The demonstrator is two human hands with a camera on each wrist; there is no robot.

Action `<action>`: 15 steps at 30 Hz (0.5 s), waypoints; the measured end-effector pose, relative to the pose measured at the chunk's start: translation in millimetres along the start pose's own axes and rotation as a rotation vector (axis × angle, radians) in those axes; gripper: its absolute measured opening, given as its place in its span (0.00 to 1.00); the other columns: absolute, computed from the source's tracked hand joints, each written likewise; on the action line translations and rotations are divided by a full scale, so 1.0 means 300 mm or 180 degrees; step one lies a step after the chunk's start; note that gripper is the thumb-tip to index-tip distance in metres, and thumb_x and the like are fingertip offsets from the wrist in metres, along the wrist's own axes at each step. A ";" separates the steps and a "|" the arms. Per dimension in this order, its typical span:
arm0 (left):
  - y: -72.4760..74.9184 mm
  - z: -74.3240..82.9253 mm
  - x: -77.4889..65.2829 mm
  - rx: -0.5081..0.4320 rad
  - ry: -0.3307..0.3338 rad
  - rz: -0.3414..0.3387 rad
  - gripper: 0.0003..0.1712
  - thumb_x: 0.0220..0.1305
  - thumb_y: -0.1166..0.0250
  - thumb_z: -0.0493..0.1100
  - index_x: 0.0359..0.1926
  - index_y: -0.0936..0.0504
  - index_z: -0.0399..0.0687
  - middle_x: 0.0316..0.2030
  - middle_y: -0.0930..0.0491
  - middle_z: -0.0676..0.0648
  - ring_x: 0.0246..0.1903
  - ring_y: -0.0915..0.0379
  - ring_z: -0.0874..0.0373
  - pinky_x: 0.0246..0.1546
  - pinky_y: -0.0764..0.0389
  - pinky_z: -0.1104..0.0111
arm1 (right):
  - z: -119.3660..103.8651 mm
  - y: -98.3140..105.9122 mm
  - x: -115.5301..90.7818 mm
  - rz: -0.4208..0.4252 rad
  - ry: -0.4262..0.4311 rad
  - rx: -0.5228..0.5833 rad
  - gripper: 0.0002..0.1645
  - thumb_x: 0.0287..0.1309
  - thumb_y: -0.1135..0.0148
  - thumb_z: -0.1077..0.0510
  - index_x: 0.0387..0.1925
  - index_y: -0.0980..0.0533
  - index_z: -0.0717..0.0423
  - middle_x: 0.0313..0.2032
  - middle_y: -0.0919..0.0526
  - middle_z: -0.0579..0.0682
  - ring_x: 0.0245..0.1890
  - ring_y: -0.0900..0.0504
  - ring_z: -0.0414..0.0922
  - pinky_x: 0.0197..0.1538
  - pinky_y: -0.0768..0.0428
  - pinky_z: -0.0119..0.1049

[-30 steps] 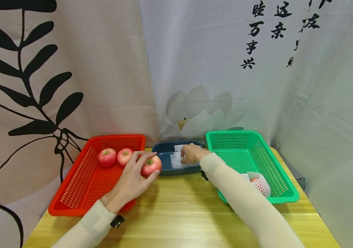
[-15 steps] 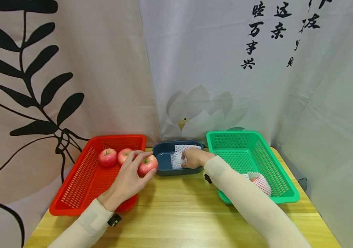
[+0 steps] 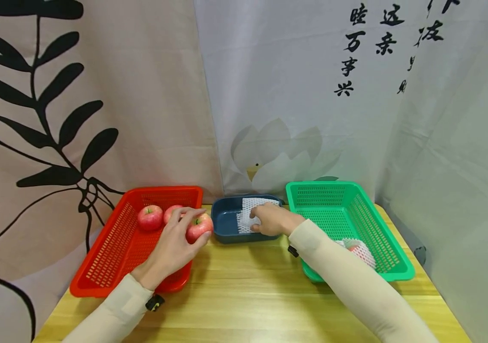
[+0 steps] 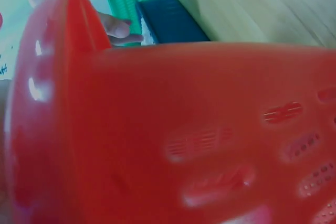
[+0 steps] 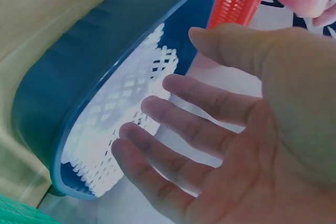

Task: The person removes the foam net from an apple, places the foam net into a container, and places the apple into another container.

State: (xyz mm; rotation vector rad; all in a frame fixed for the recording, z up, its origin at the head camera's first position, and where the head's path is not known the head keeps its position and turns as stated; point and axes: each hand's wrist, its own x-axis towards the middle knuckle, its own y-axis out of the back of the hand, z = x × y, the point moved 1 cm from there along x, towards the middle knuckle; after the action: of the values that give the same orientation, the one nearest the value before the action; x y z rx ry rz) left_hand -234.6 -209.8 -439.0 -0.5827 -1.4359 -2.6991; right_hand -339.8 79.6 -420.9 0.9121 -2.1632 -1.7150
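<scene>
My left hand (image 3: 168,250) grips a red apple (image 3: 200,228) between thumb and fingers, at the right side of the red basket (image 3: 98,288). Over the dark blue tray (image 3: 225,224), my right hand (image 3: 274,219) hangs with its fingers loosely extended. Flattened white foam fruit nets (image 5: 113,108) lie inside that tray. In the right wrist view the fingers are spread in front of the nets, and nothing is held in them. Two more apples, one of them this red apple (image 3: 150,217), sit in the red basket. Its wall hides the left hand's grip in the left wrist view.
At the right stands a green basket (image 3: 391,276); inside its near corner lies an apple in a foam net (image 3: 361,253). The blue tray sits between the two baskets on a wooden table (image 3: 244,295). Printed cloth (image 3: 158,95) hangs behind.
The left hand has drifted slightly left with its apple, toward the red basket. My right hand has shifted a little to the right over the tray. The nets stay put.
</scene>
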 end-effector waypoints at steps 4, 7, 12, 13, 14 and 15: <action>0.006 -0.009 -0.005 0.0029 0.0037 -0.0007 0.40 0.74 0.19 0.51 0.81 0.21 0.52 0.75 0.25 0.40 0.75 0.28 0.40 0.70 0.10 0.39 | -0.011 0.008 -0.028 0.0101 0.0075 -0.0022 0.26 0.85 0.30 0.52 0.73 0.16 0.61 0.71 0.10 0.59 0.72 0.12 0.59 0.76 0.13 0.57; 0.012 -0.012 -0.006 0.0049 0.0056 -0.0005 0.40 0.75 0.19 0.51 0.82 0.21 0.52 0.74 0.25 0.41 0.73 0.27 0.41 0.70 0.10 0.40 | -0.021 0.015 -0.052 0.0162 0.0139 -0.0028 0.26 0.85 0.30 0.52 0.73 0.16 0.61 0.70 0.10 0.59 0.70 0.10 0.59 0.74 0.12 0.58; 0.026 -0.013 -0.004 0.0091 0.0096 0.0009 0.40 0.75 0.20 0.51 0.82 0.22 0.52 0.73 0.25 0.40 0.72 0.25 0.41 0.67 0.08 0.40 | -0.034 0.025 -0.093 0.0293 0.0247 -0.0041 0.25 0.85 0.29 0.52 0.73 0.15 0.61 0.69 0.09 0.58 0.69 0.10 0.58 0.73 0.12 0.58; 0.029 -0.012 -0.003 0.0101 0.0104 0.0012 0.40 0.75 0.20 0.51 0.82 0.22 0.52 0.74 0.25 0.40 0.71 0.25 0.40 0.67 0.08 0.39 | -0.035 0.027 -0.101 0.0312 0.0262 -0.0045 0.25 0.85 0.29 0.52 0.73 0.15 0.61 0.69 0.09 0.58 0.70 0.10 0.58 0.73 0.12 0.57; 0.032 -0.013 -0.003 0.0098 0.0104 0.0020 0.40 0.75 0.20 0.51 0.82 0.22 0.52 0.74 0.25 0.40 0.71 0.25 0.40 0.67 0.08 0.39 | -0.036 0.028 -0.109 0.0327 0.0272 -0.0047 0.25 0.85 0.29 0.52 0.73 0.15 0.61 0.69 0.09 0.58 0.70 0.10 0.58 0.73 0.11 0.57; 0.035 -0.014 -0.002 0.0095 0.0101 0.0029 0.40 0.76 0.20 0.51 0.82 0.21 0.52 0.73 0.25 0.40 0.71 0.24 0.40 0.68 0.09 0.38 | -0.037 0.028 -0.114 0.0334 0.0278 -0.0043 0.25 0.85 0.30 0.52 0.73 0.15 0.60 0.70 0.09 0.57 0.70 0.10 0.57 0.73 0.11 0.57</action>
State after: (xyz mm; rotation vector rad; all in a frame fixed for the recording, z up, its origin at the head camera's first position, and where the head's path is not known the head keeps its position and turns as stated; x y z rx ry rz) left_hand -233.1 -219.2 -433.1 -0.5406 -1.4594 -2.6627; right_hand -309.9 92.4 -403.2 0.8379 -2.1020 -1.6085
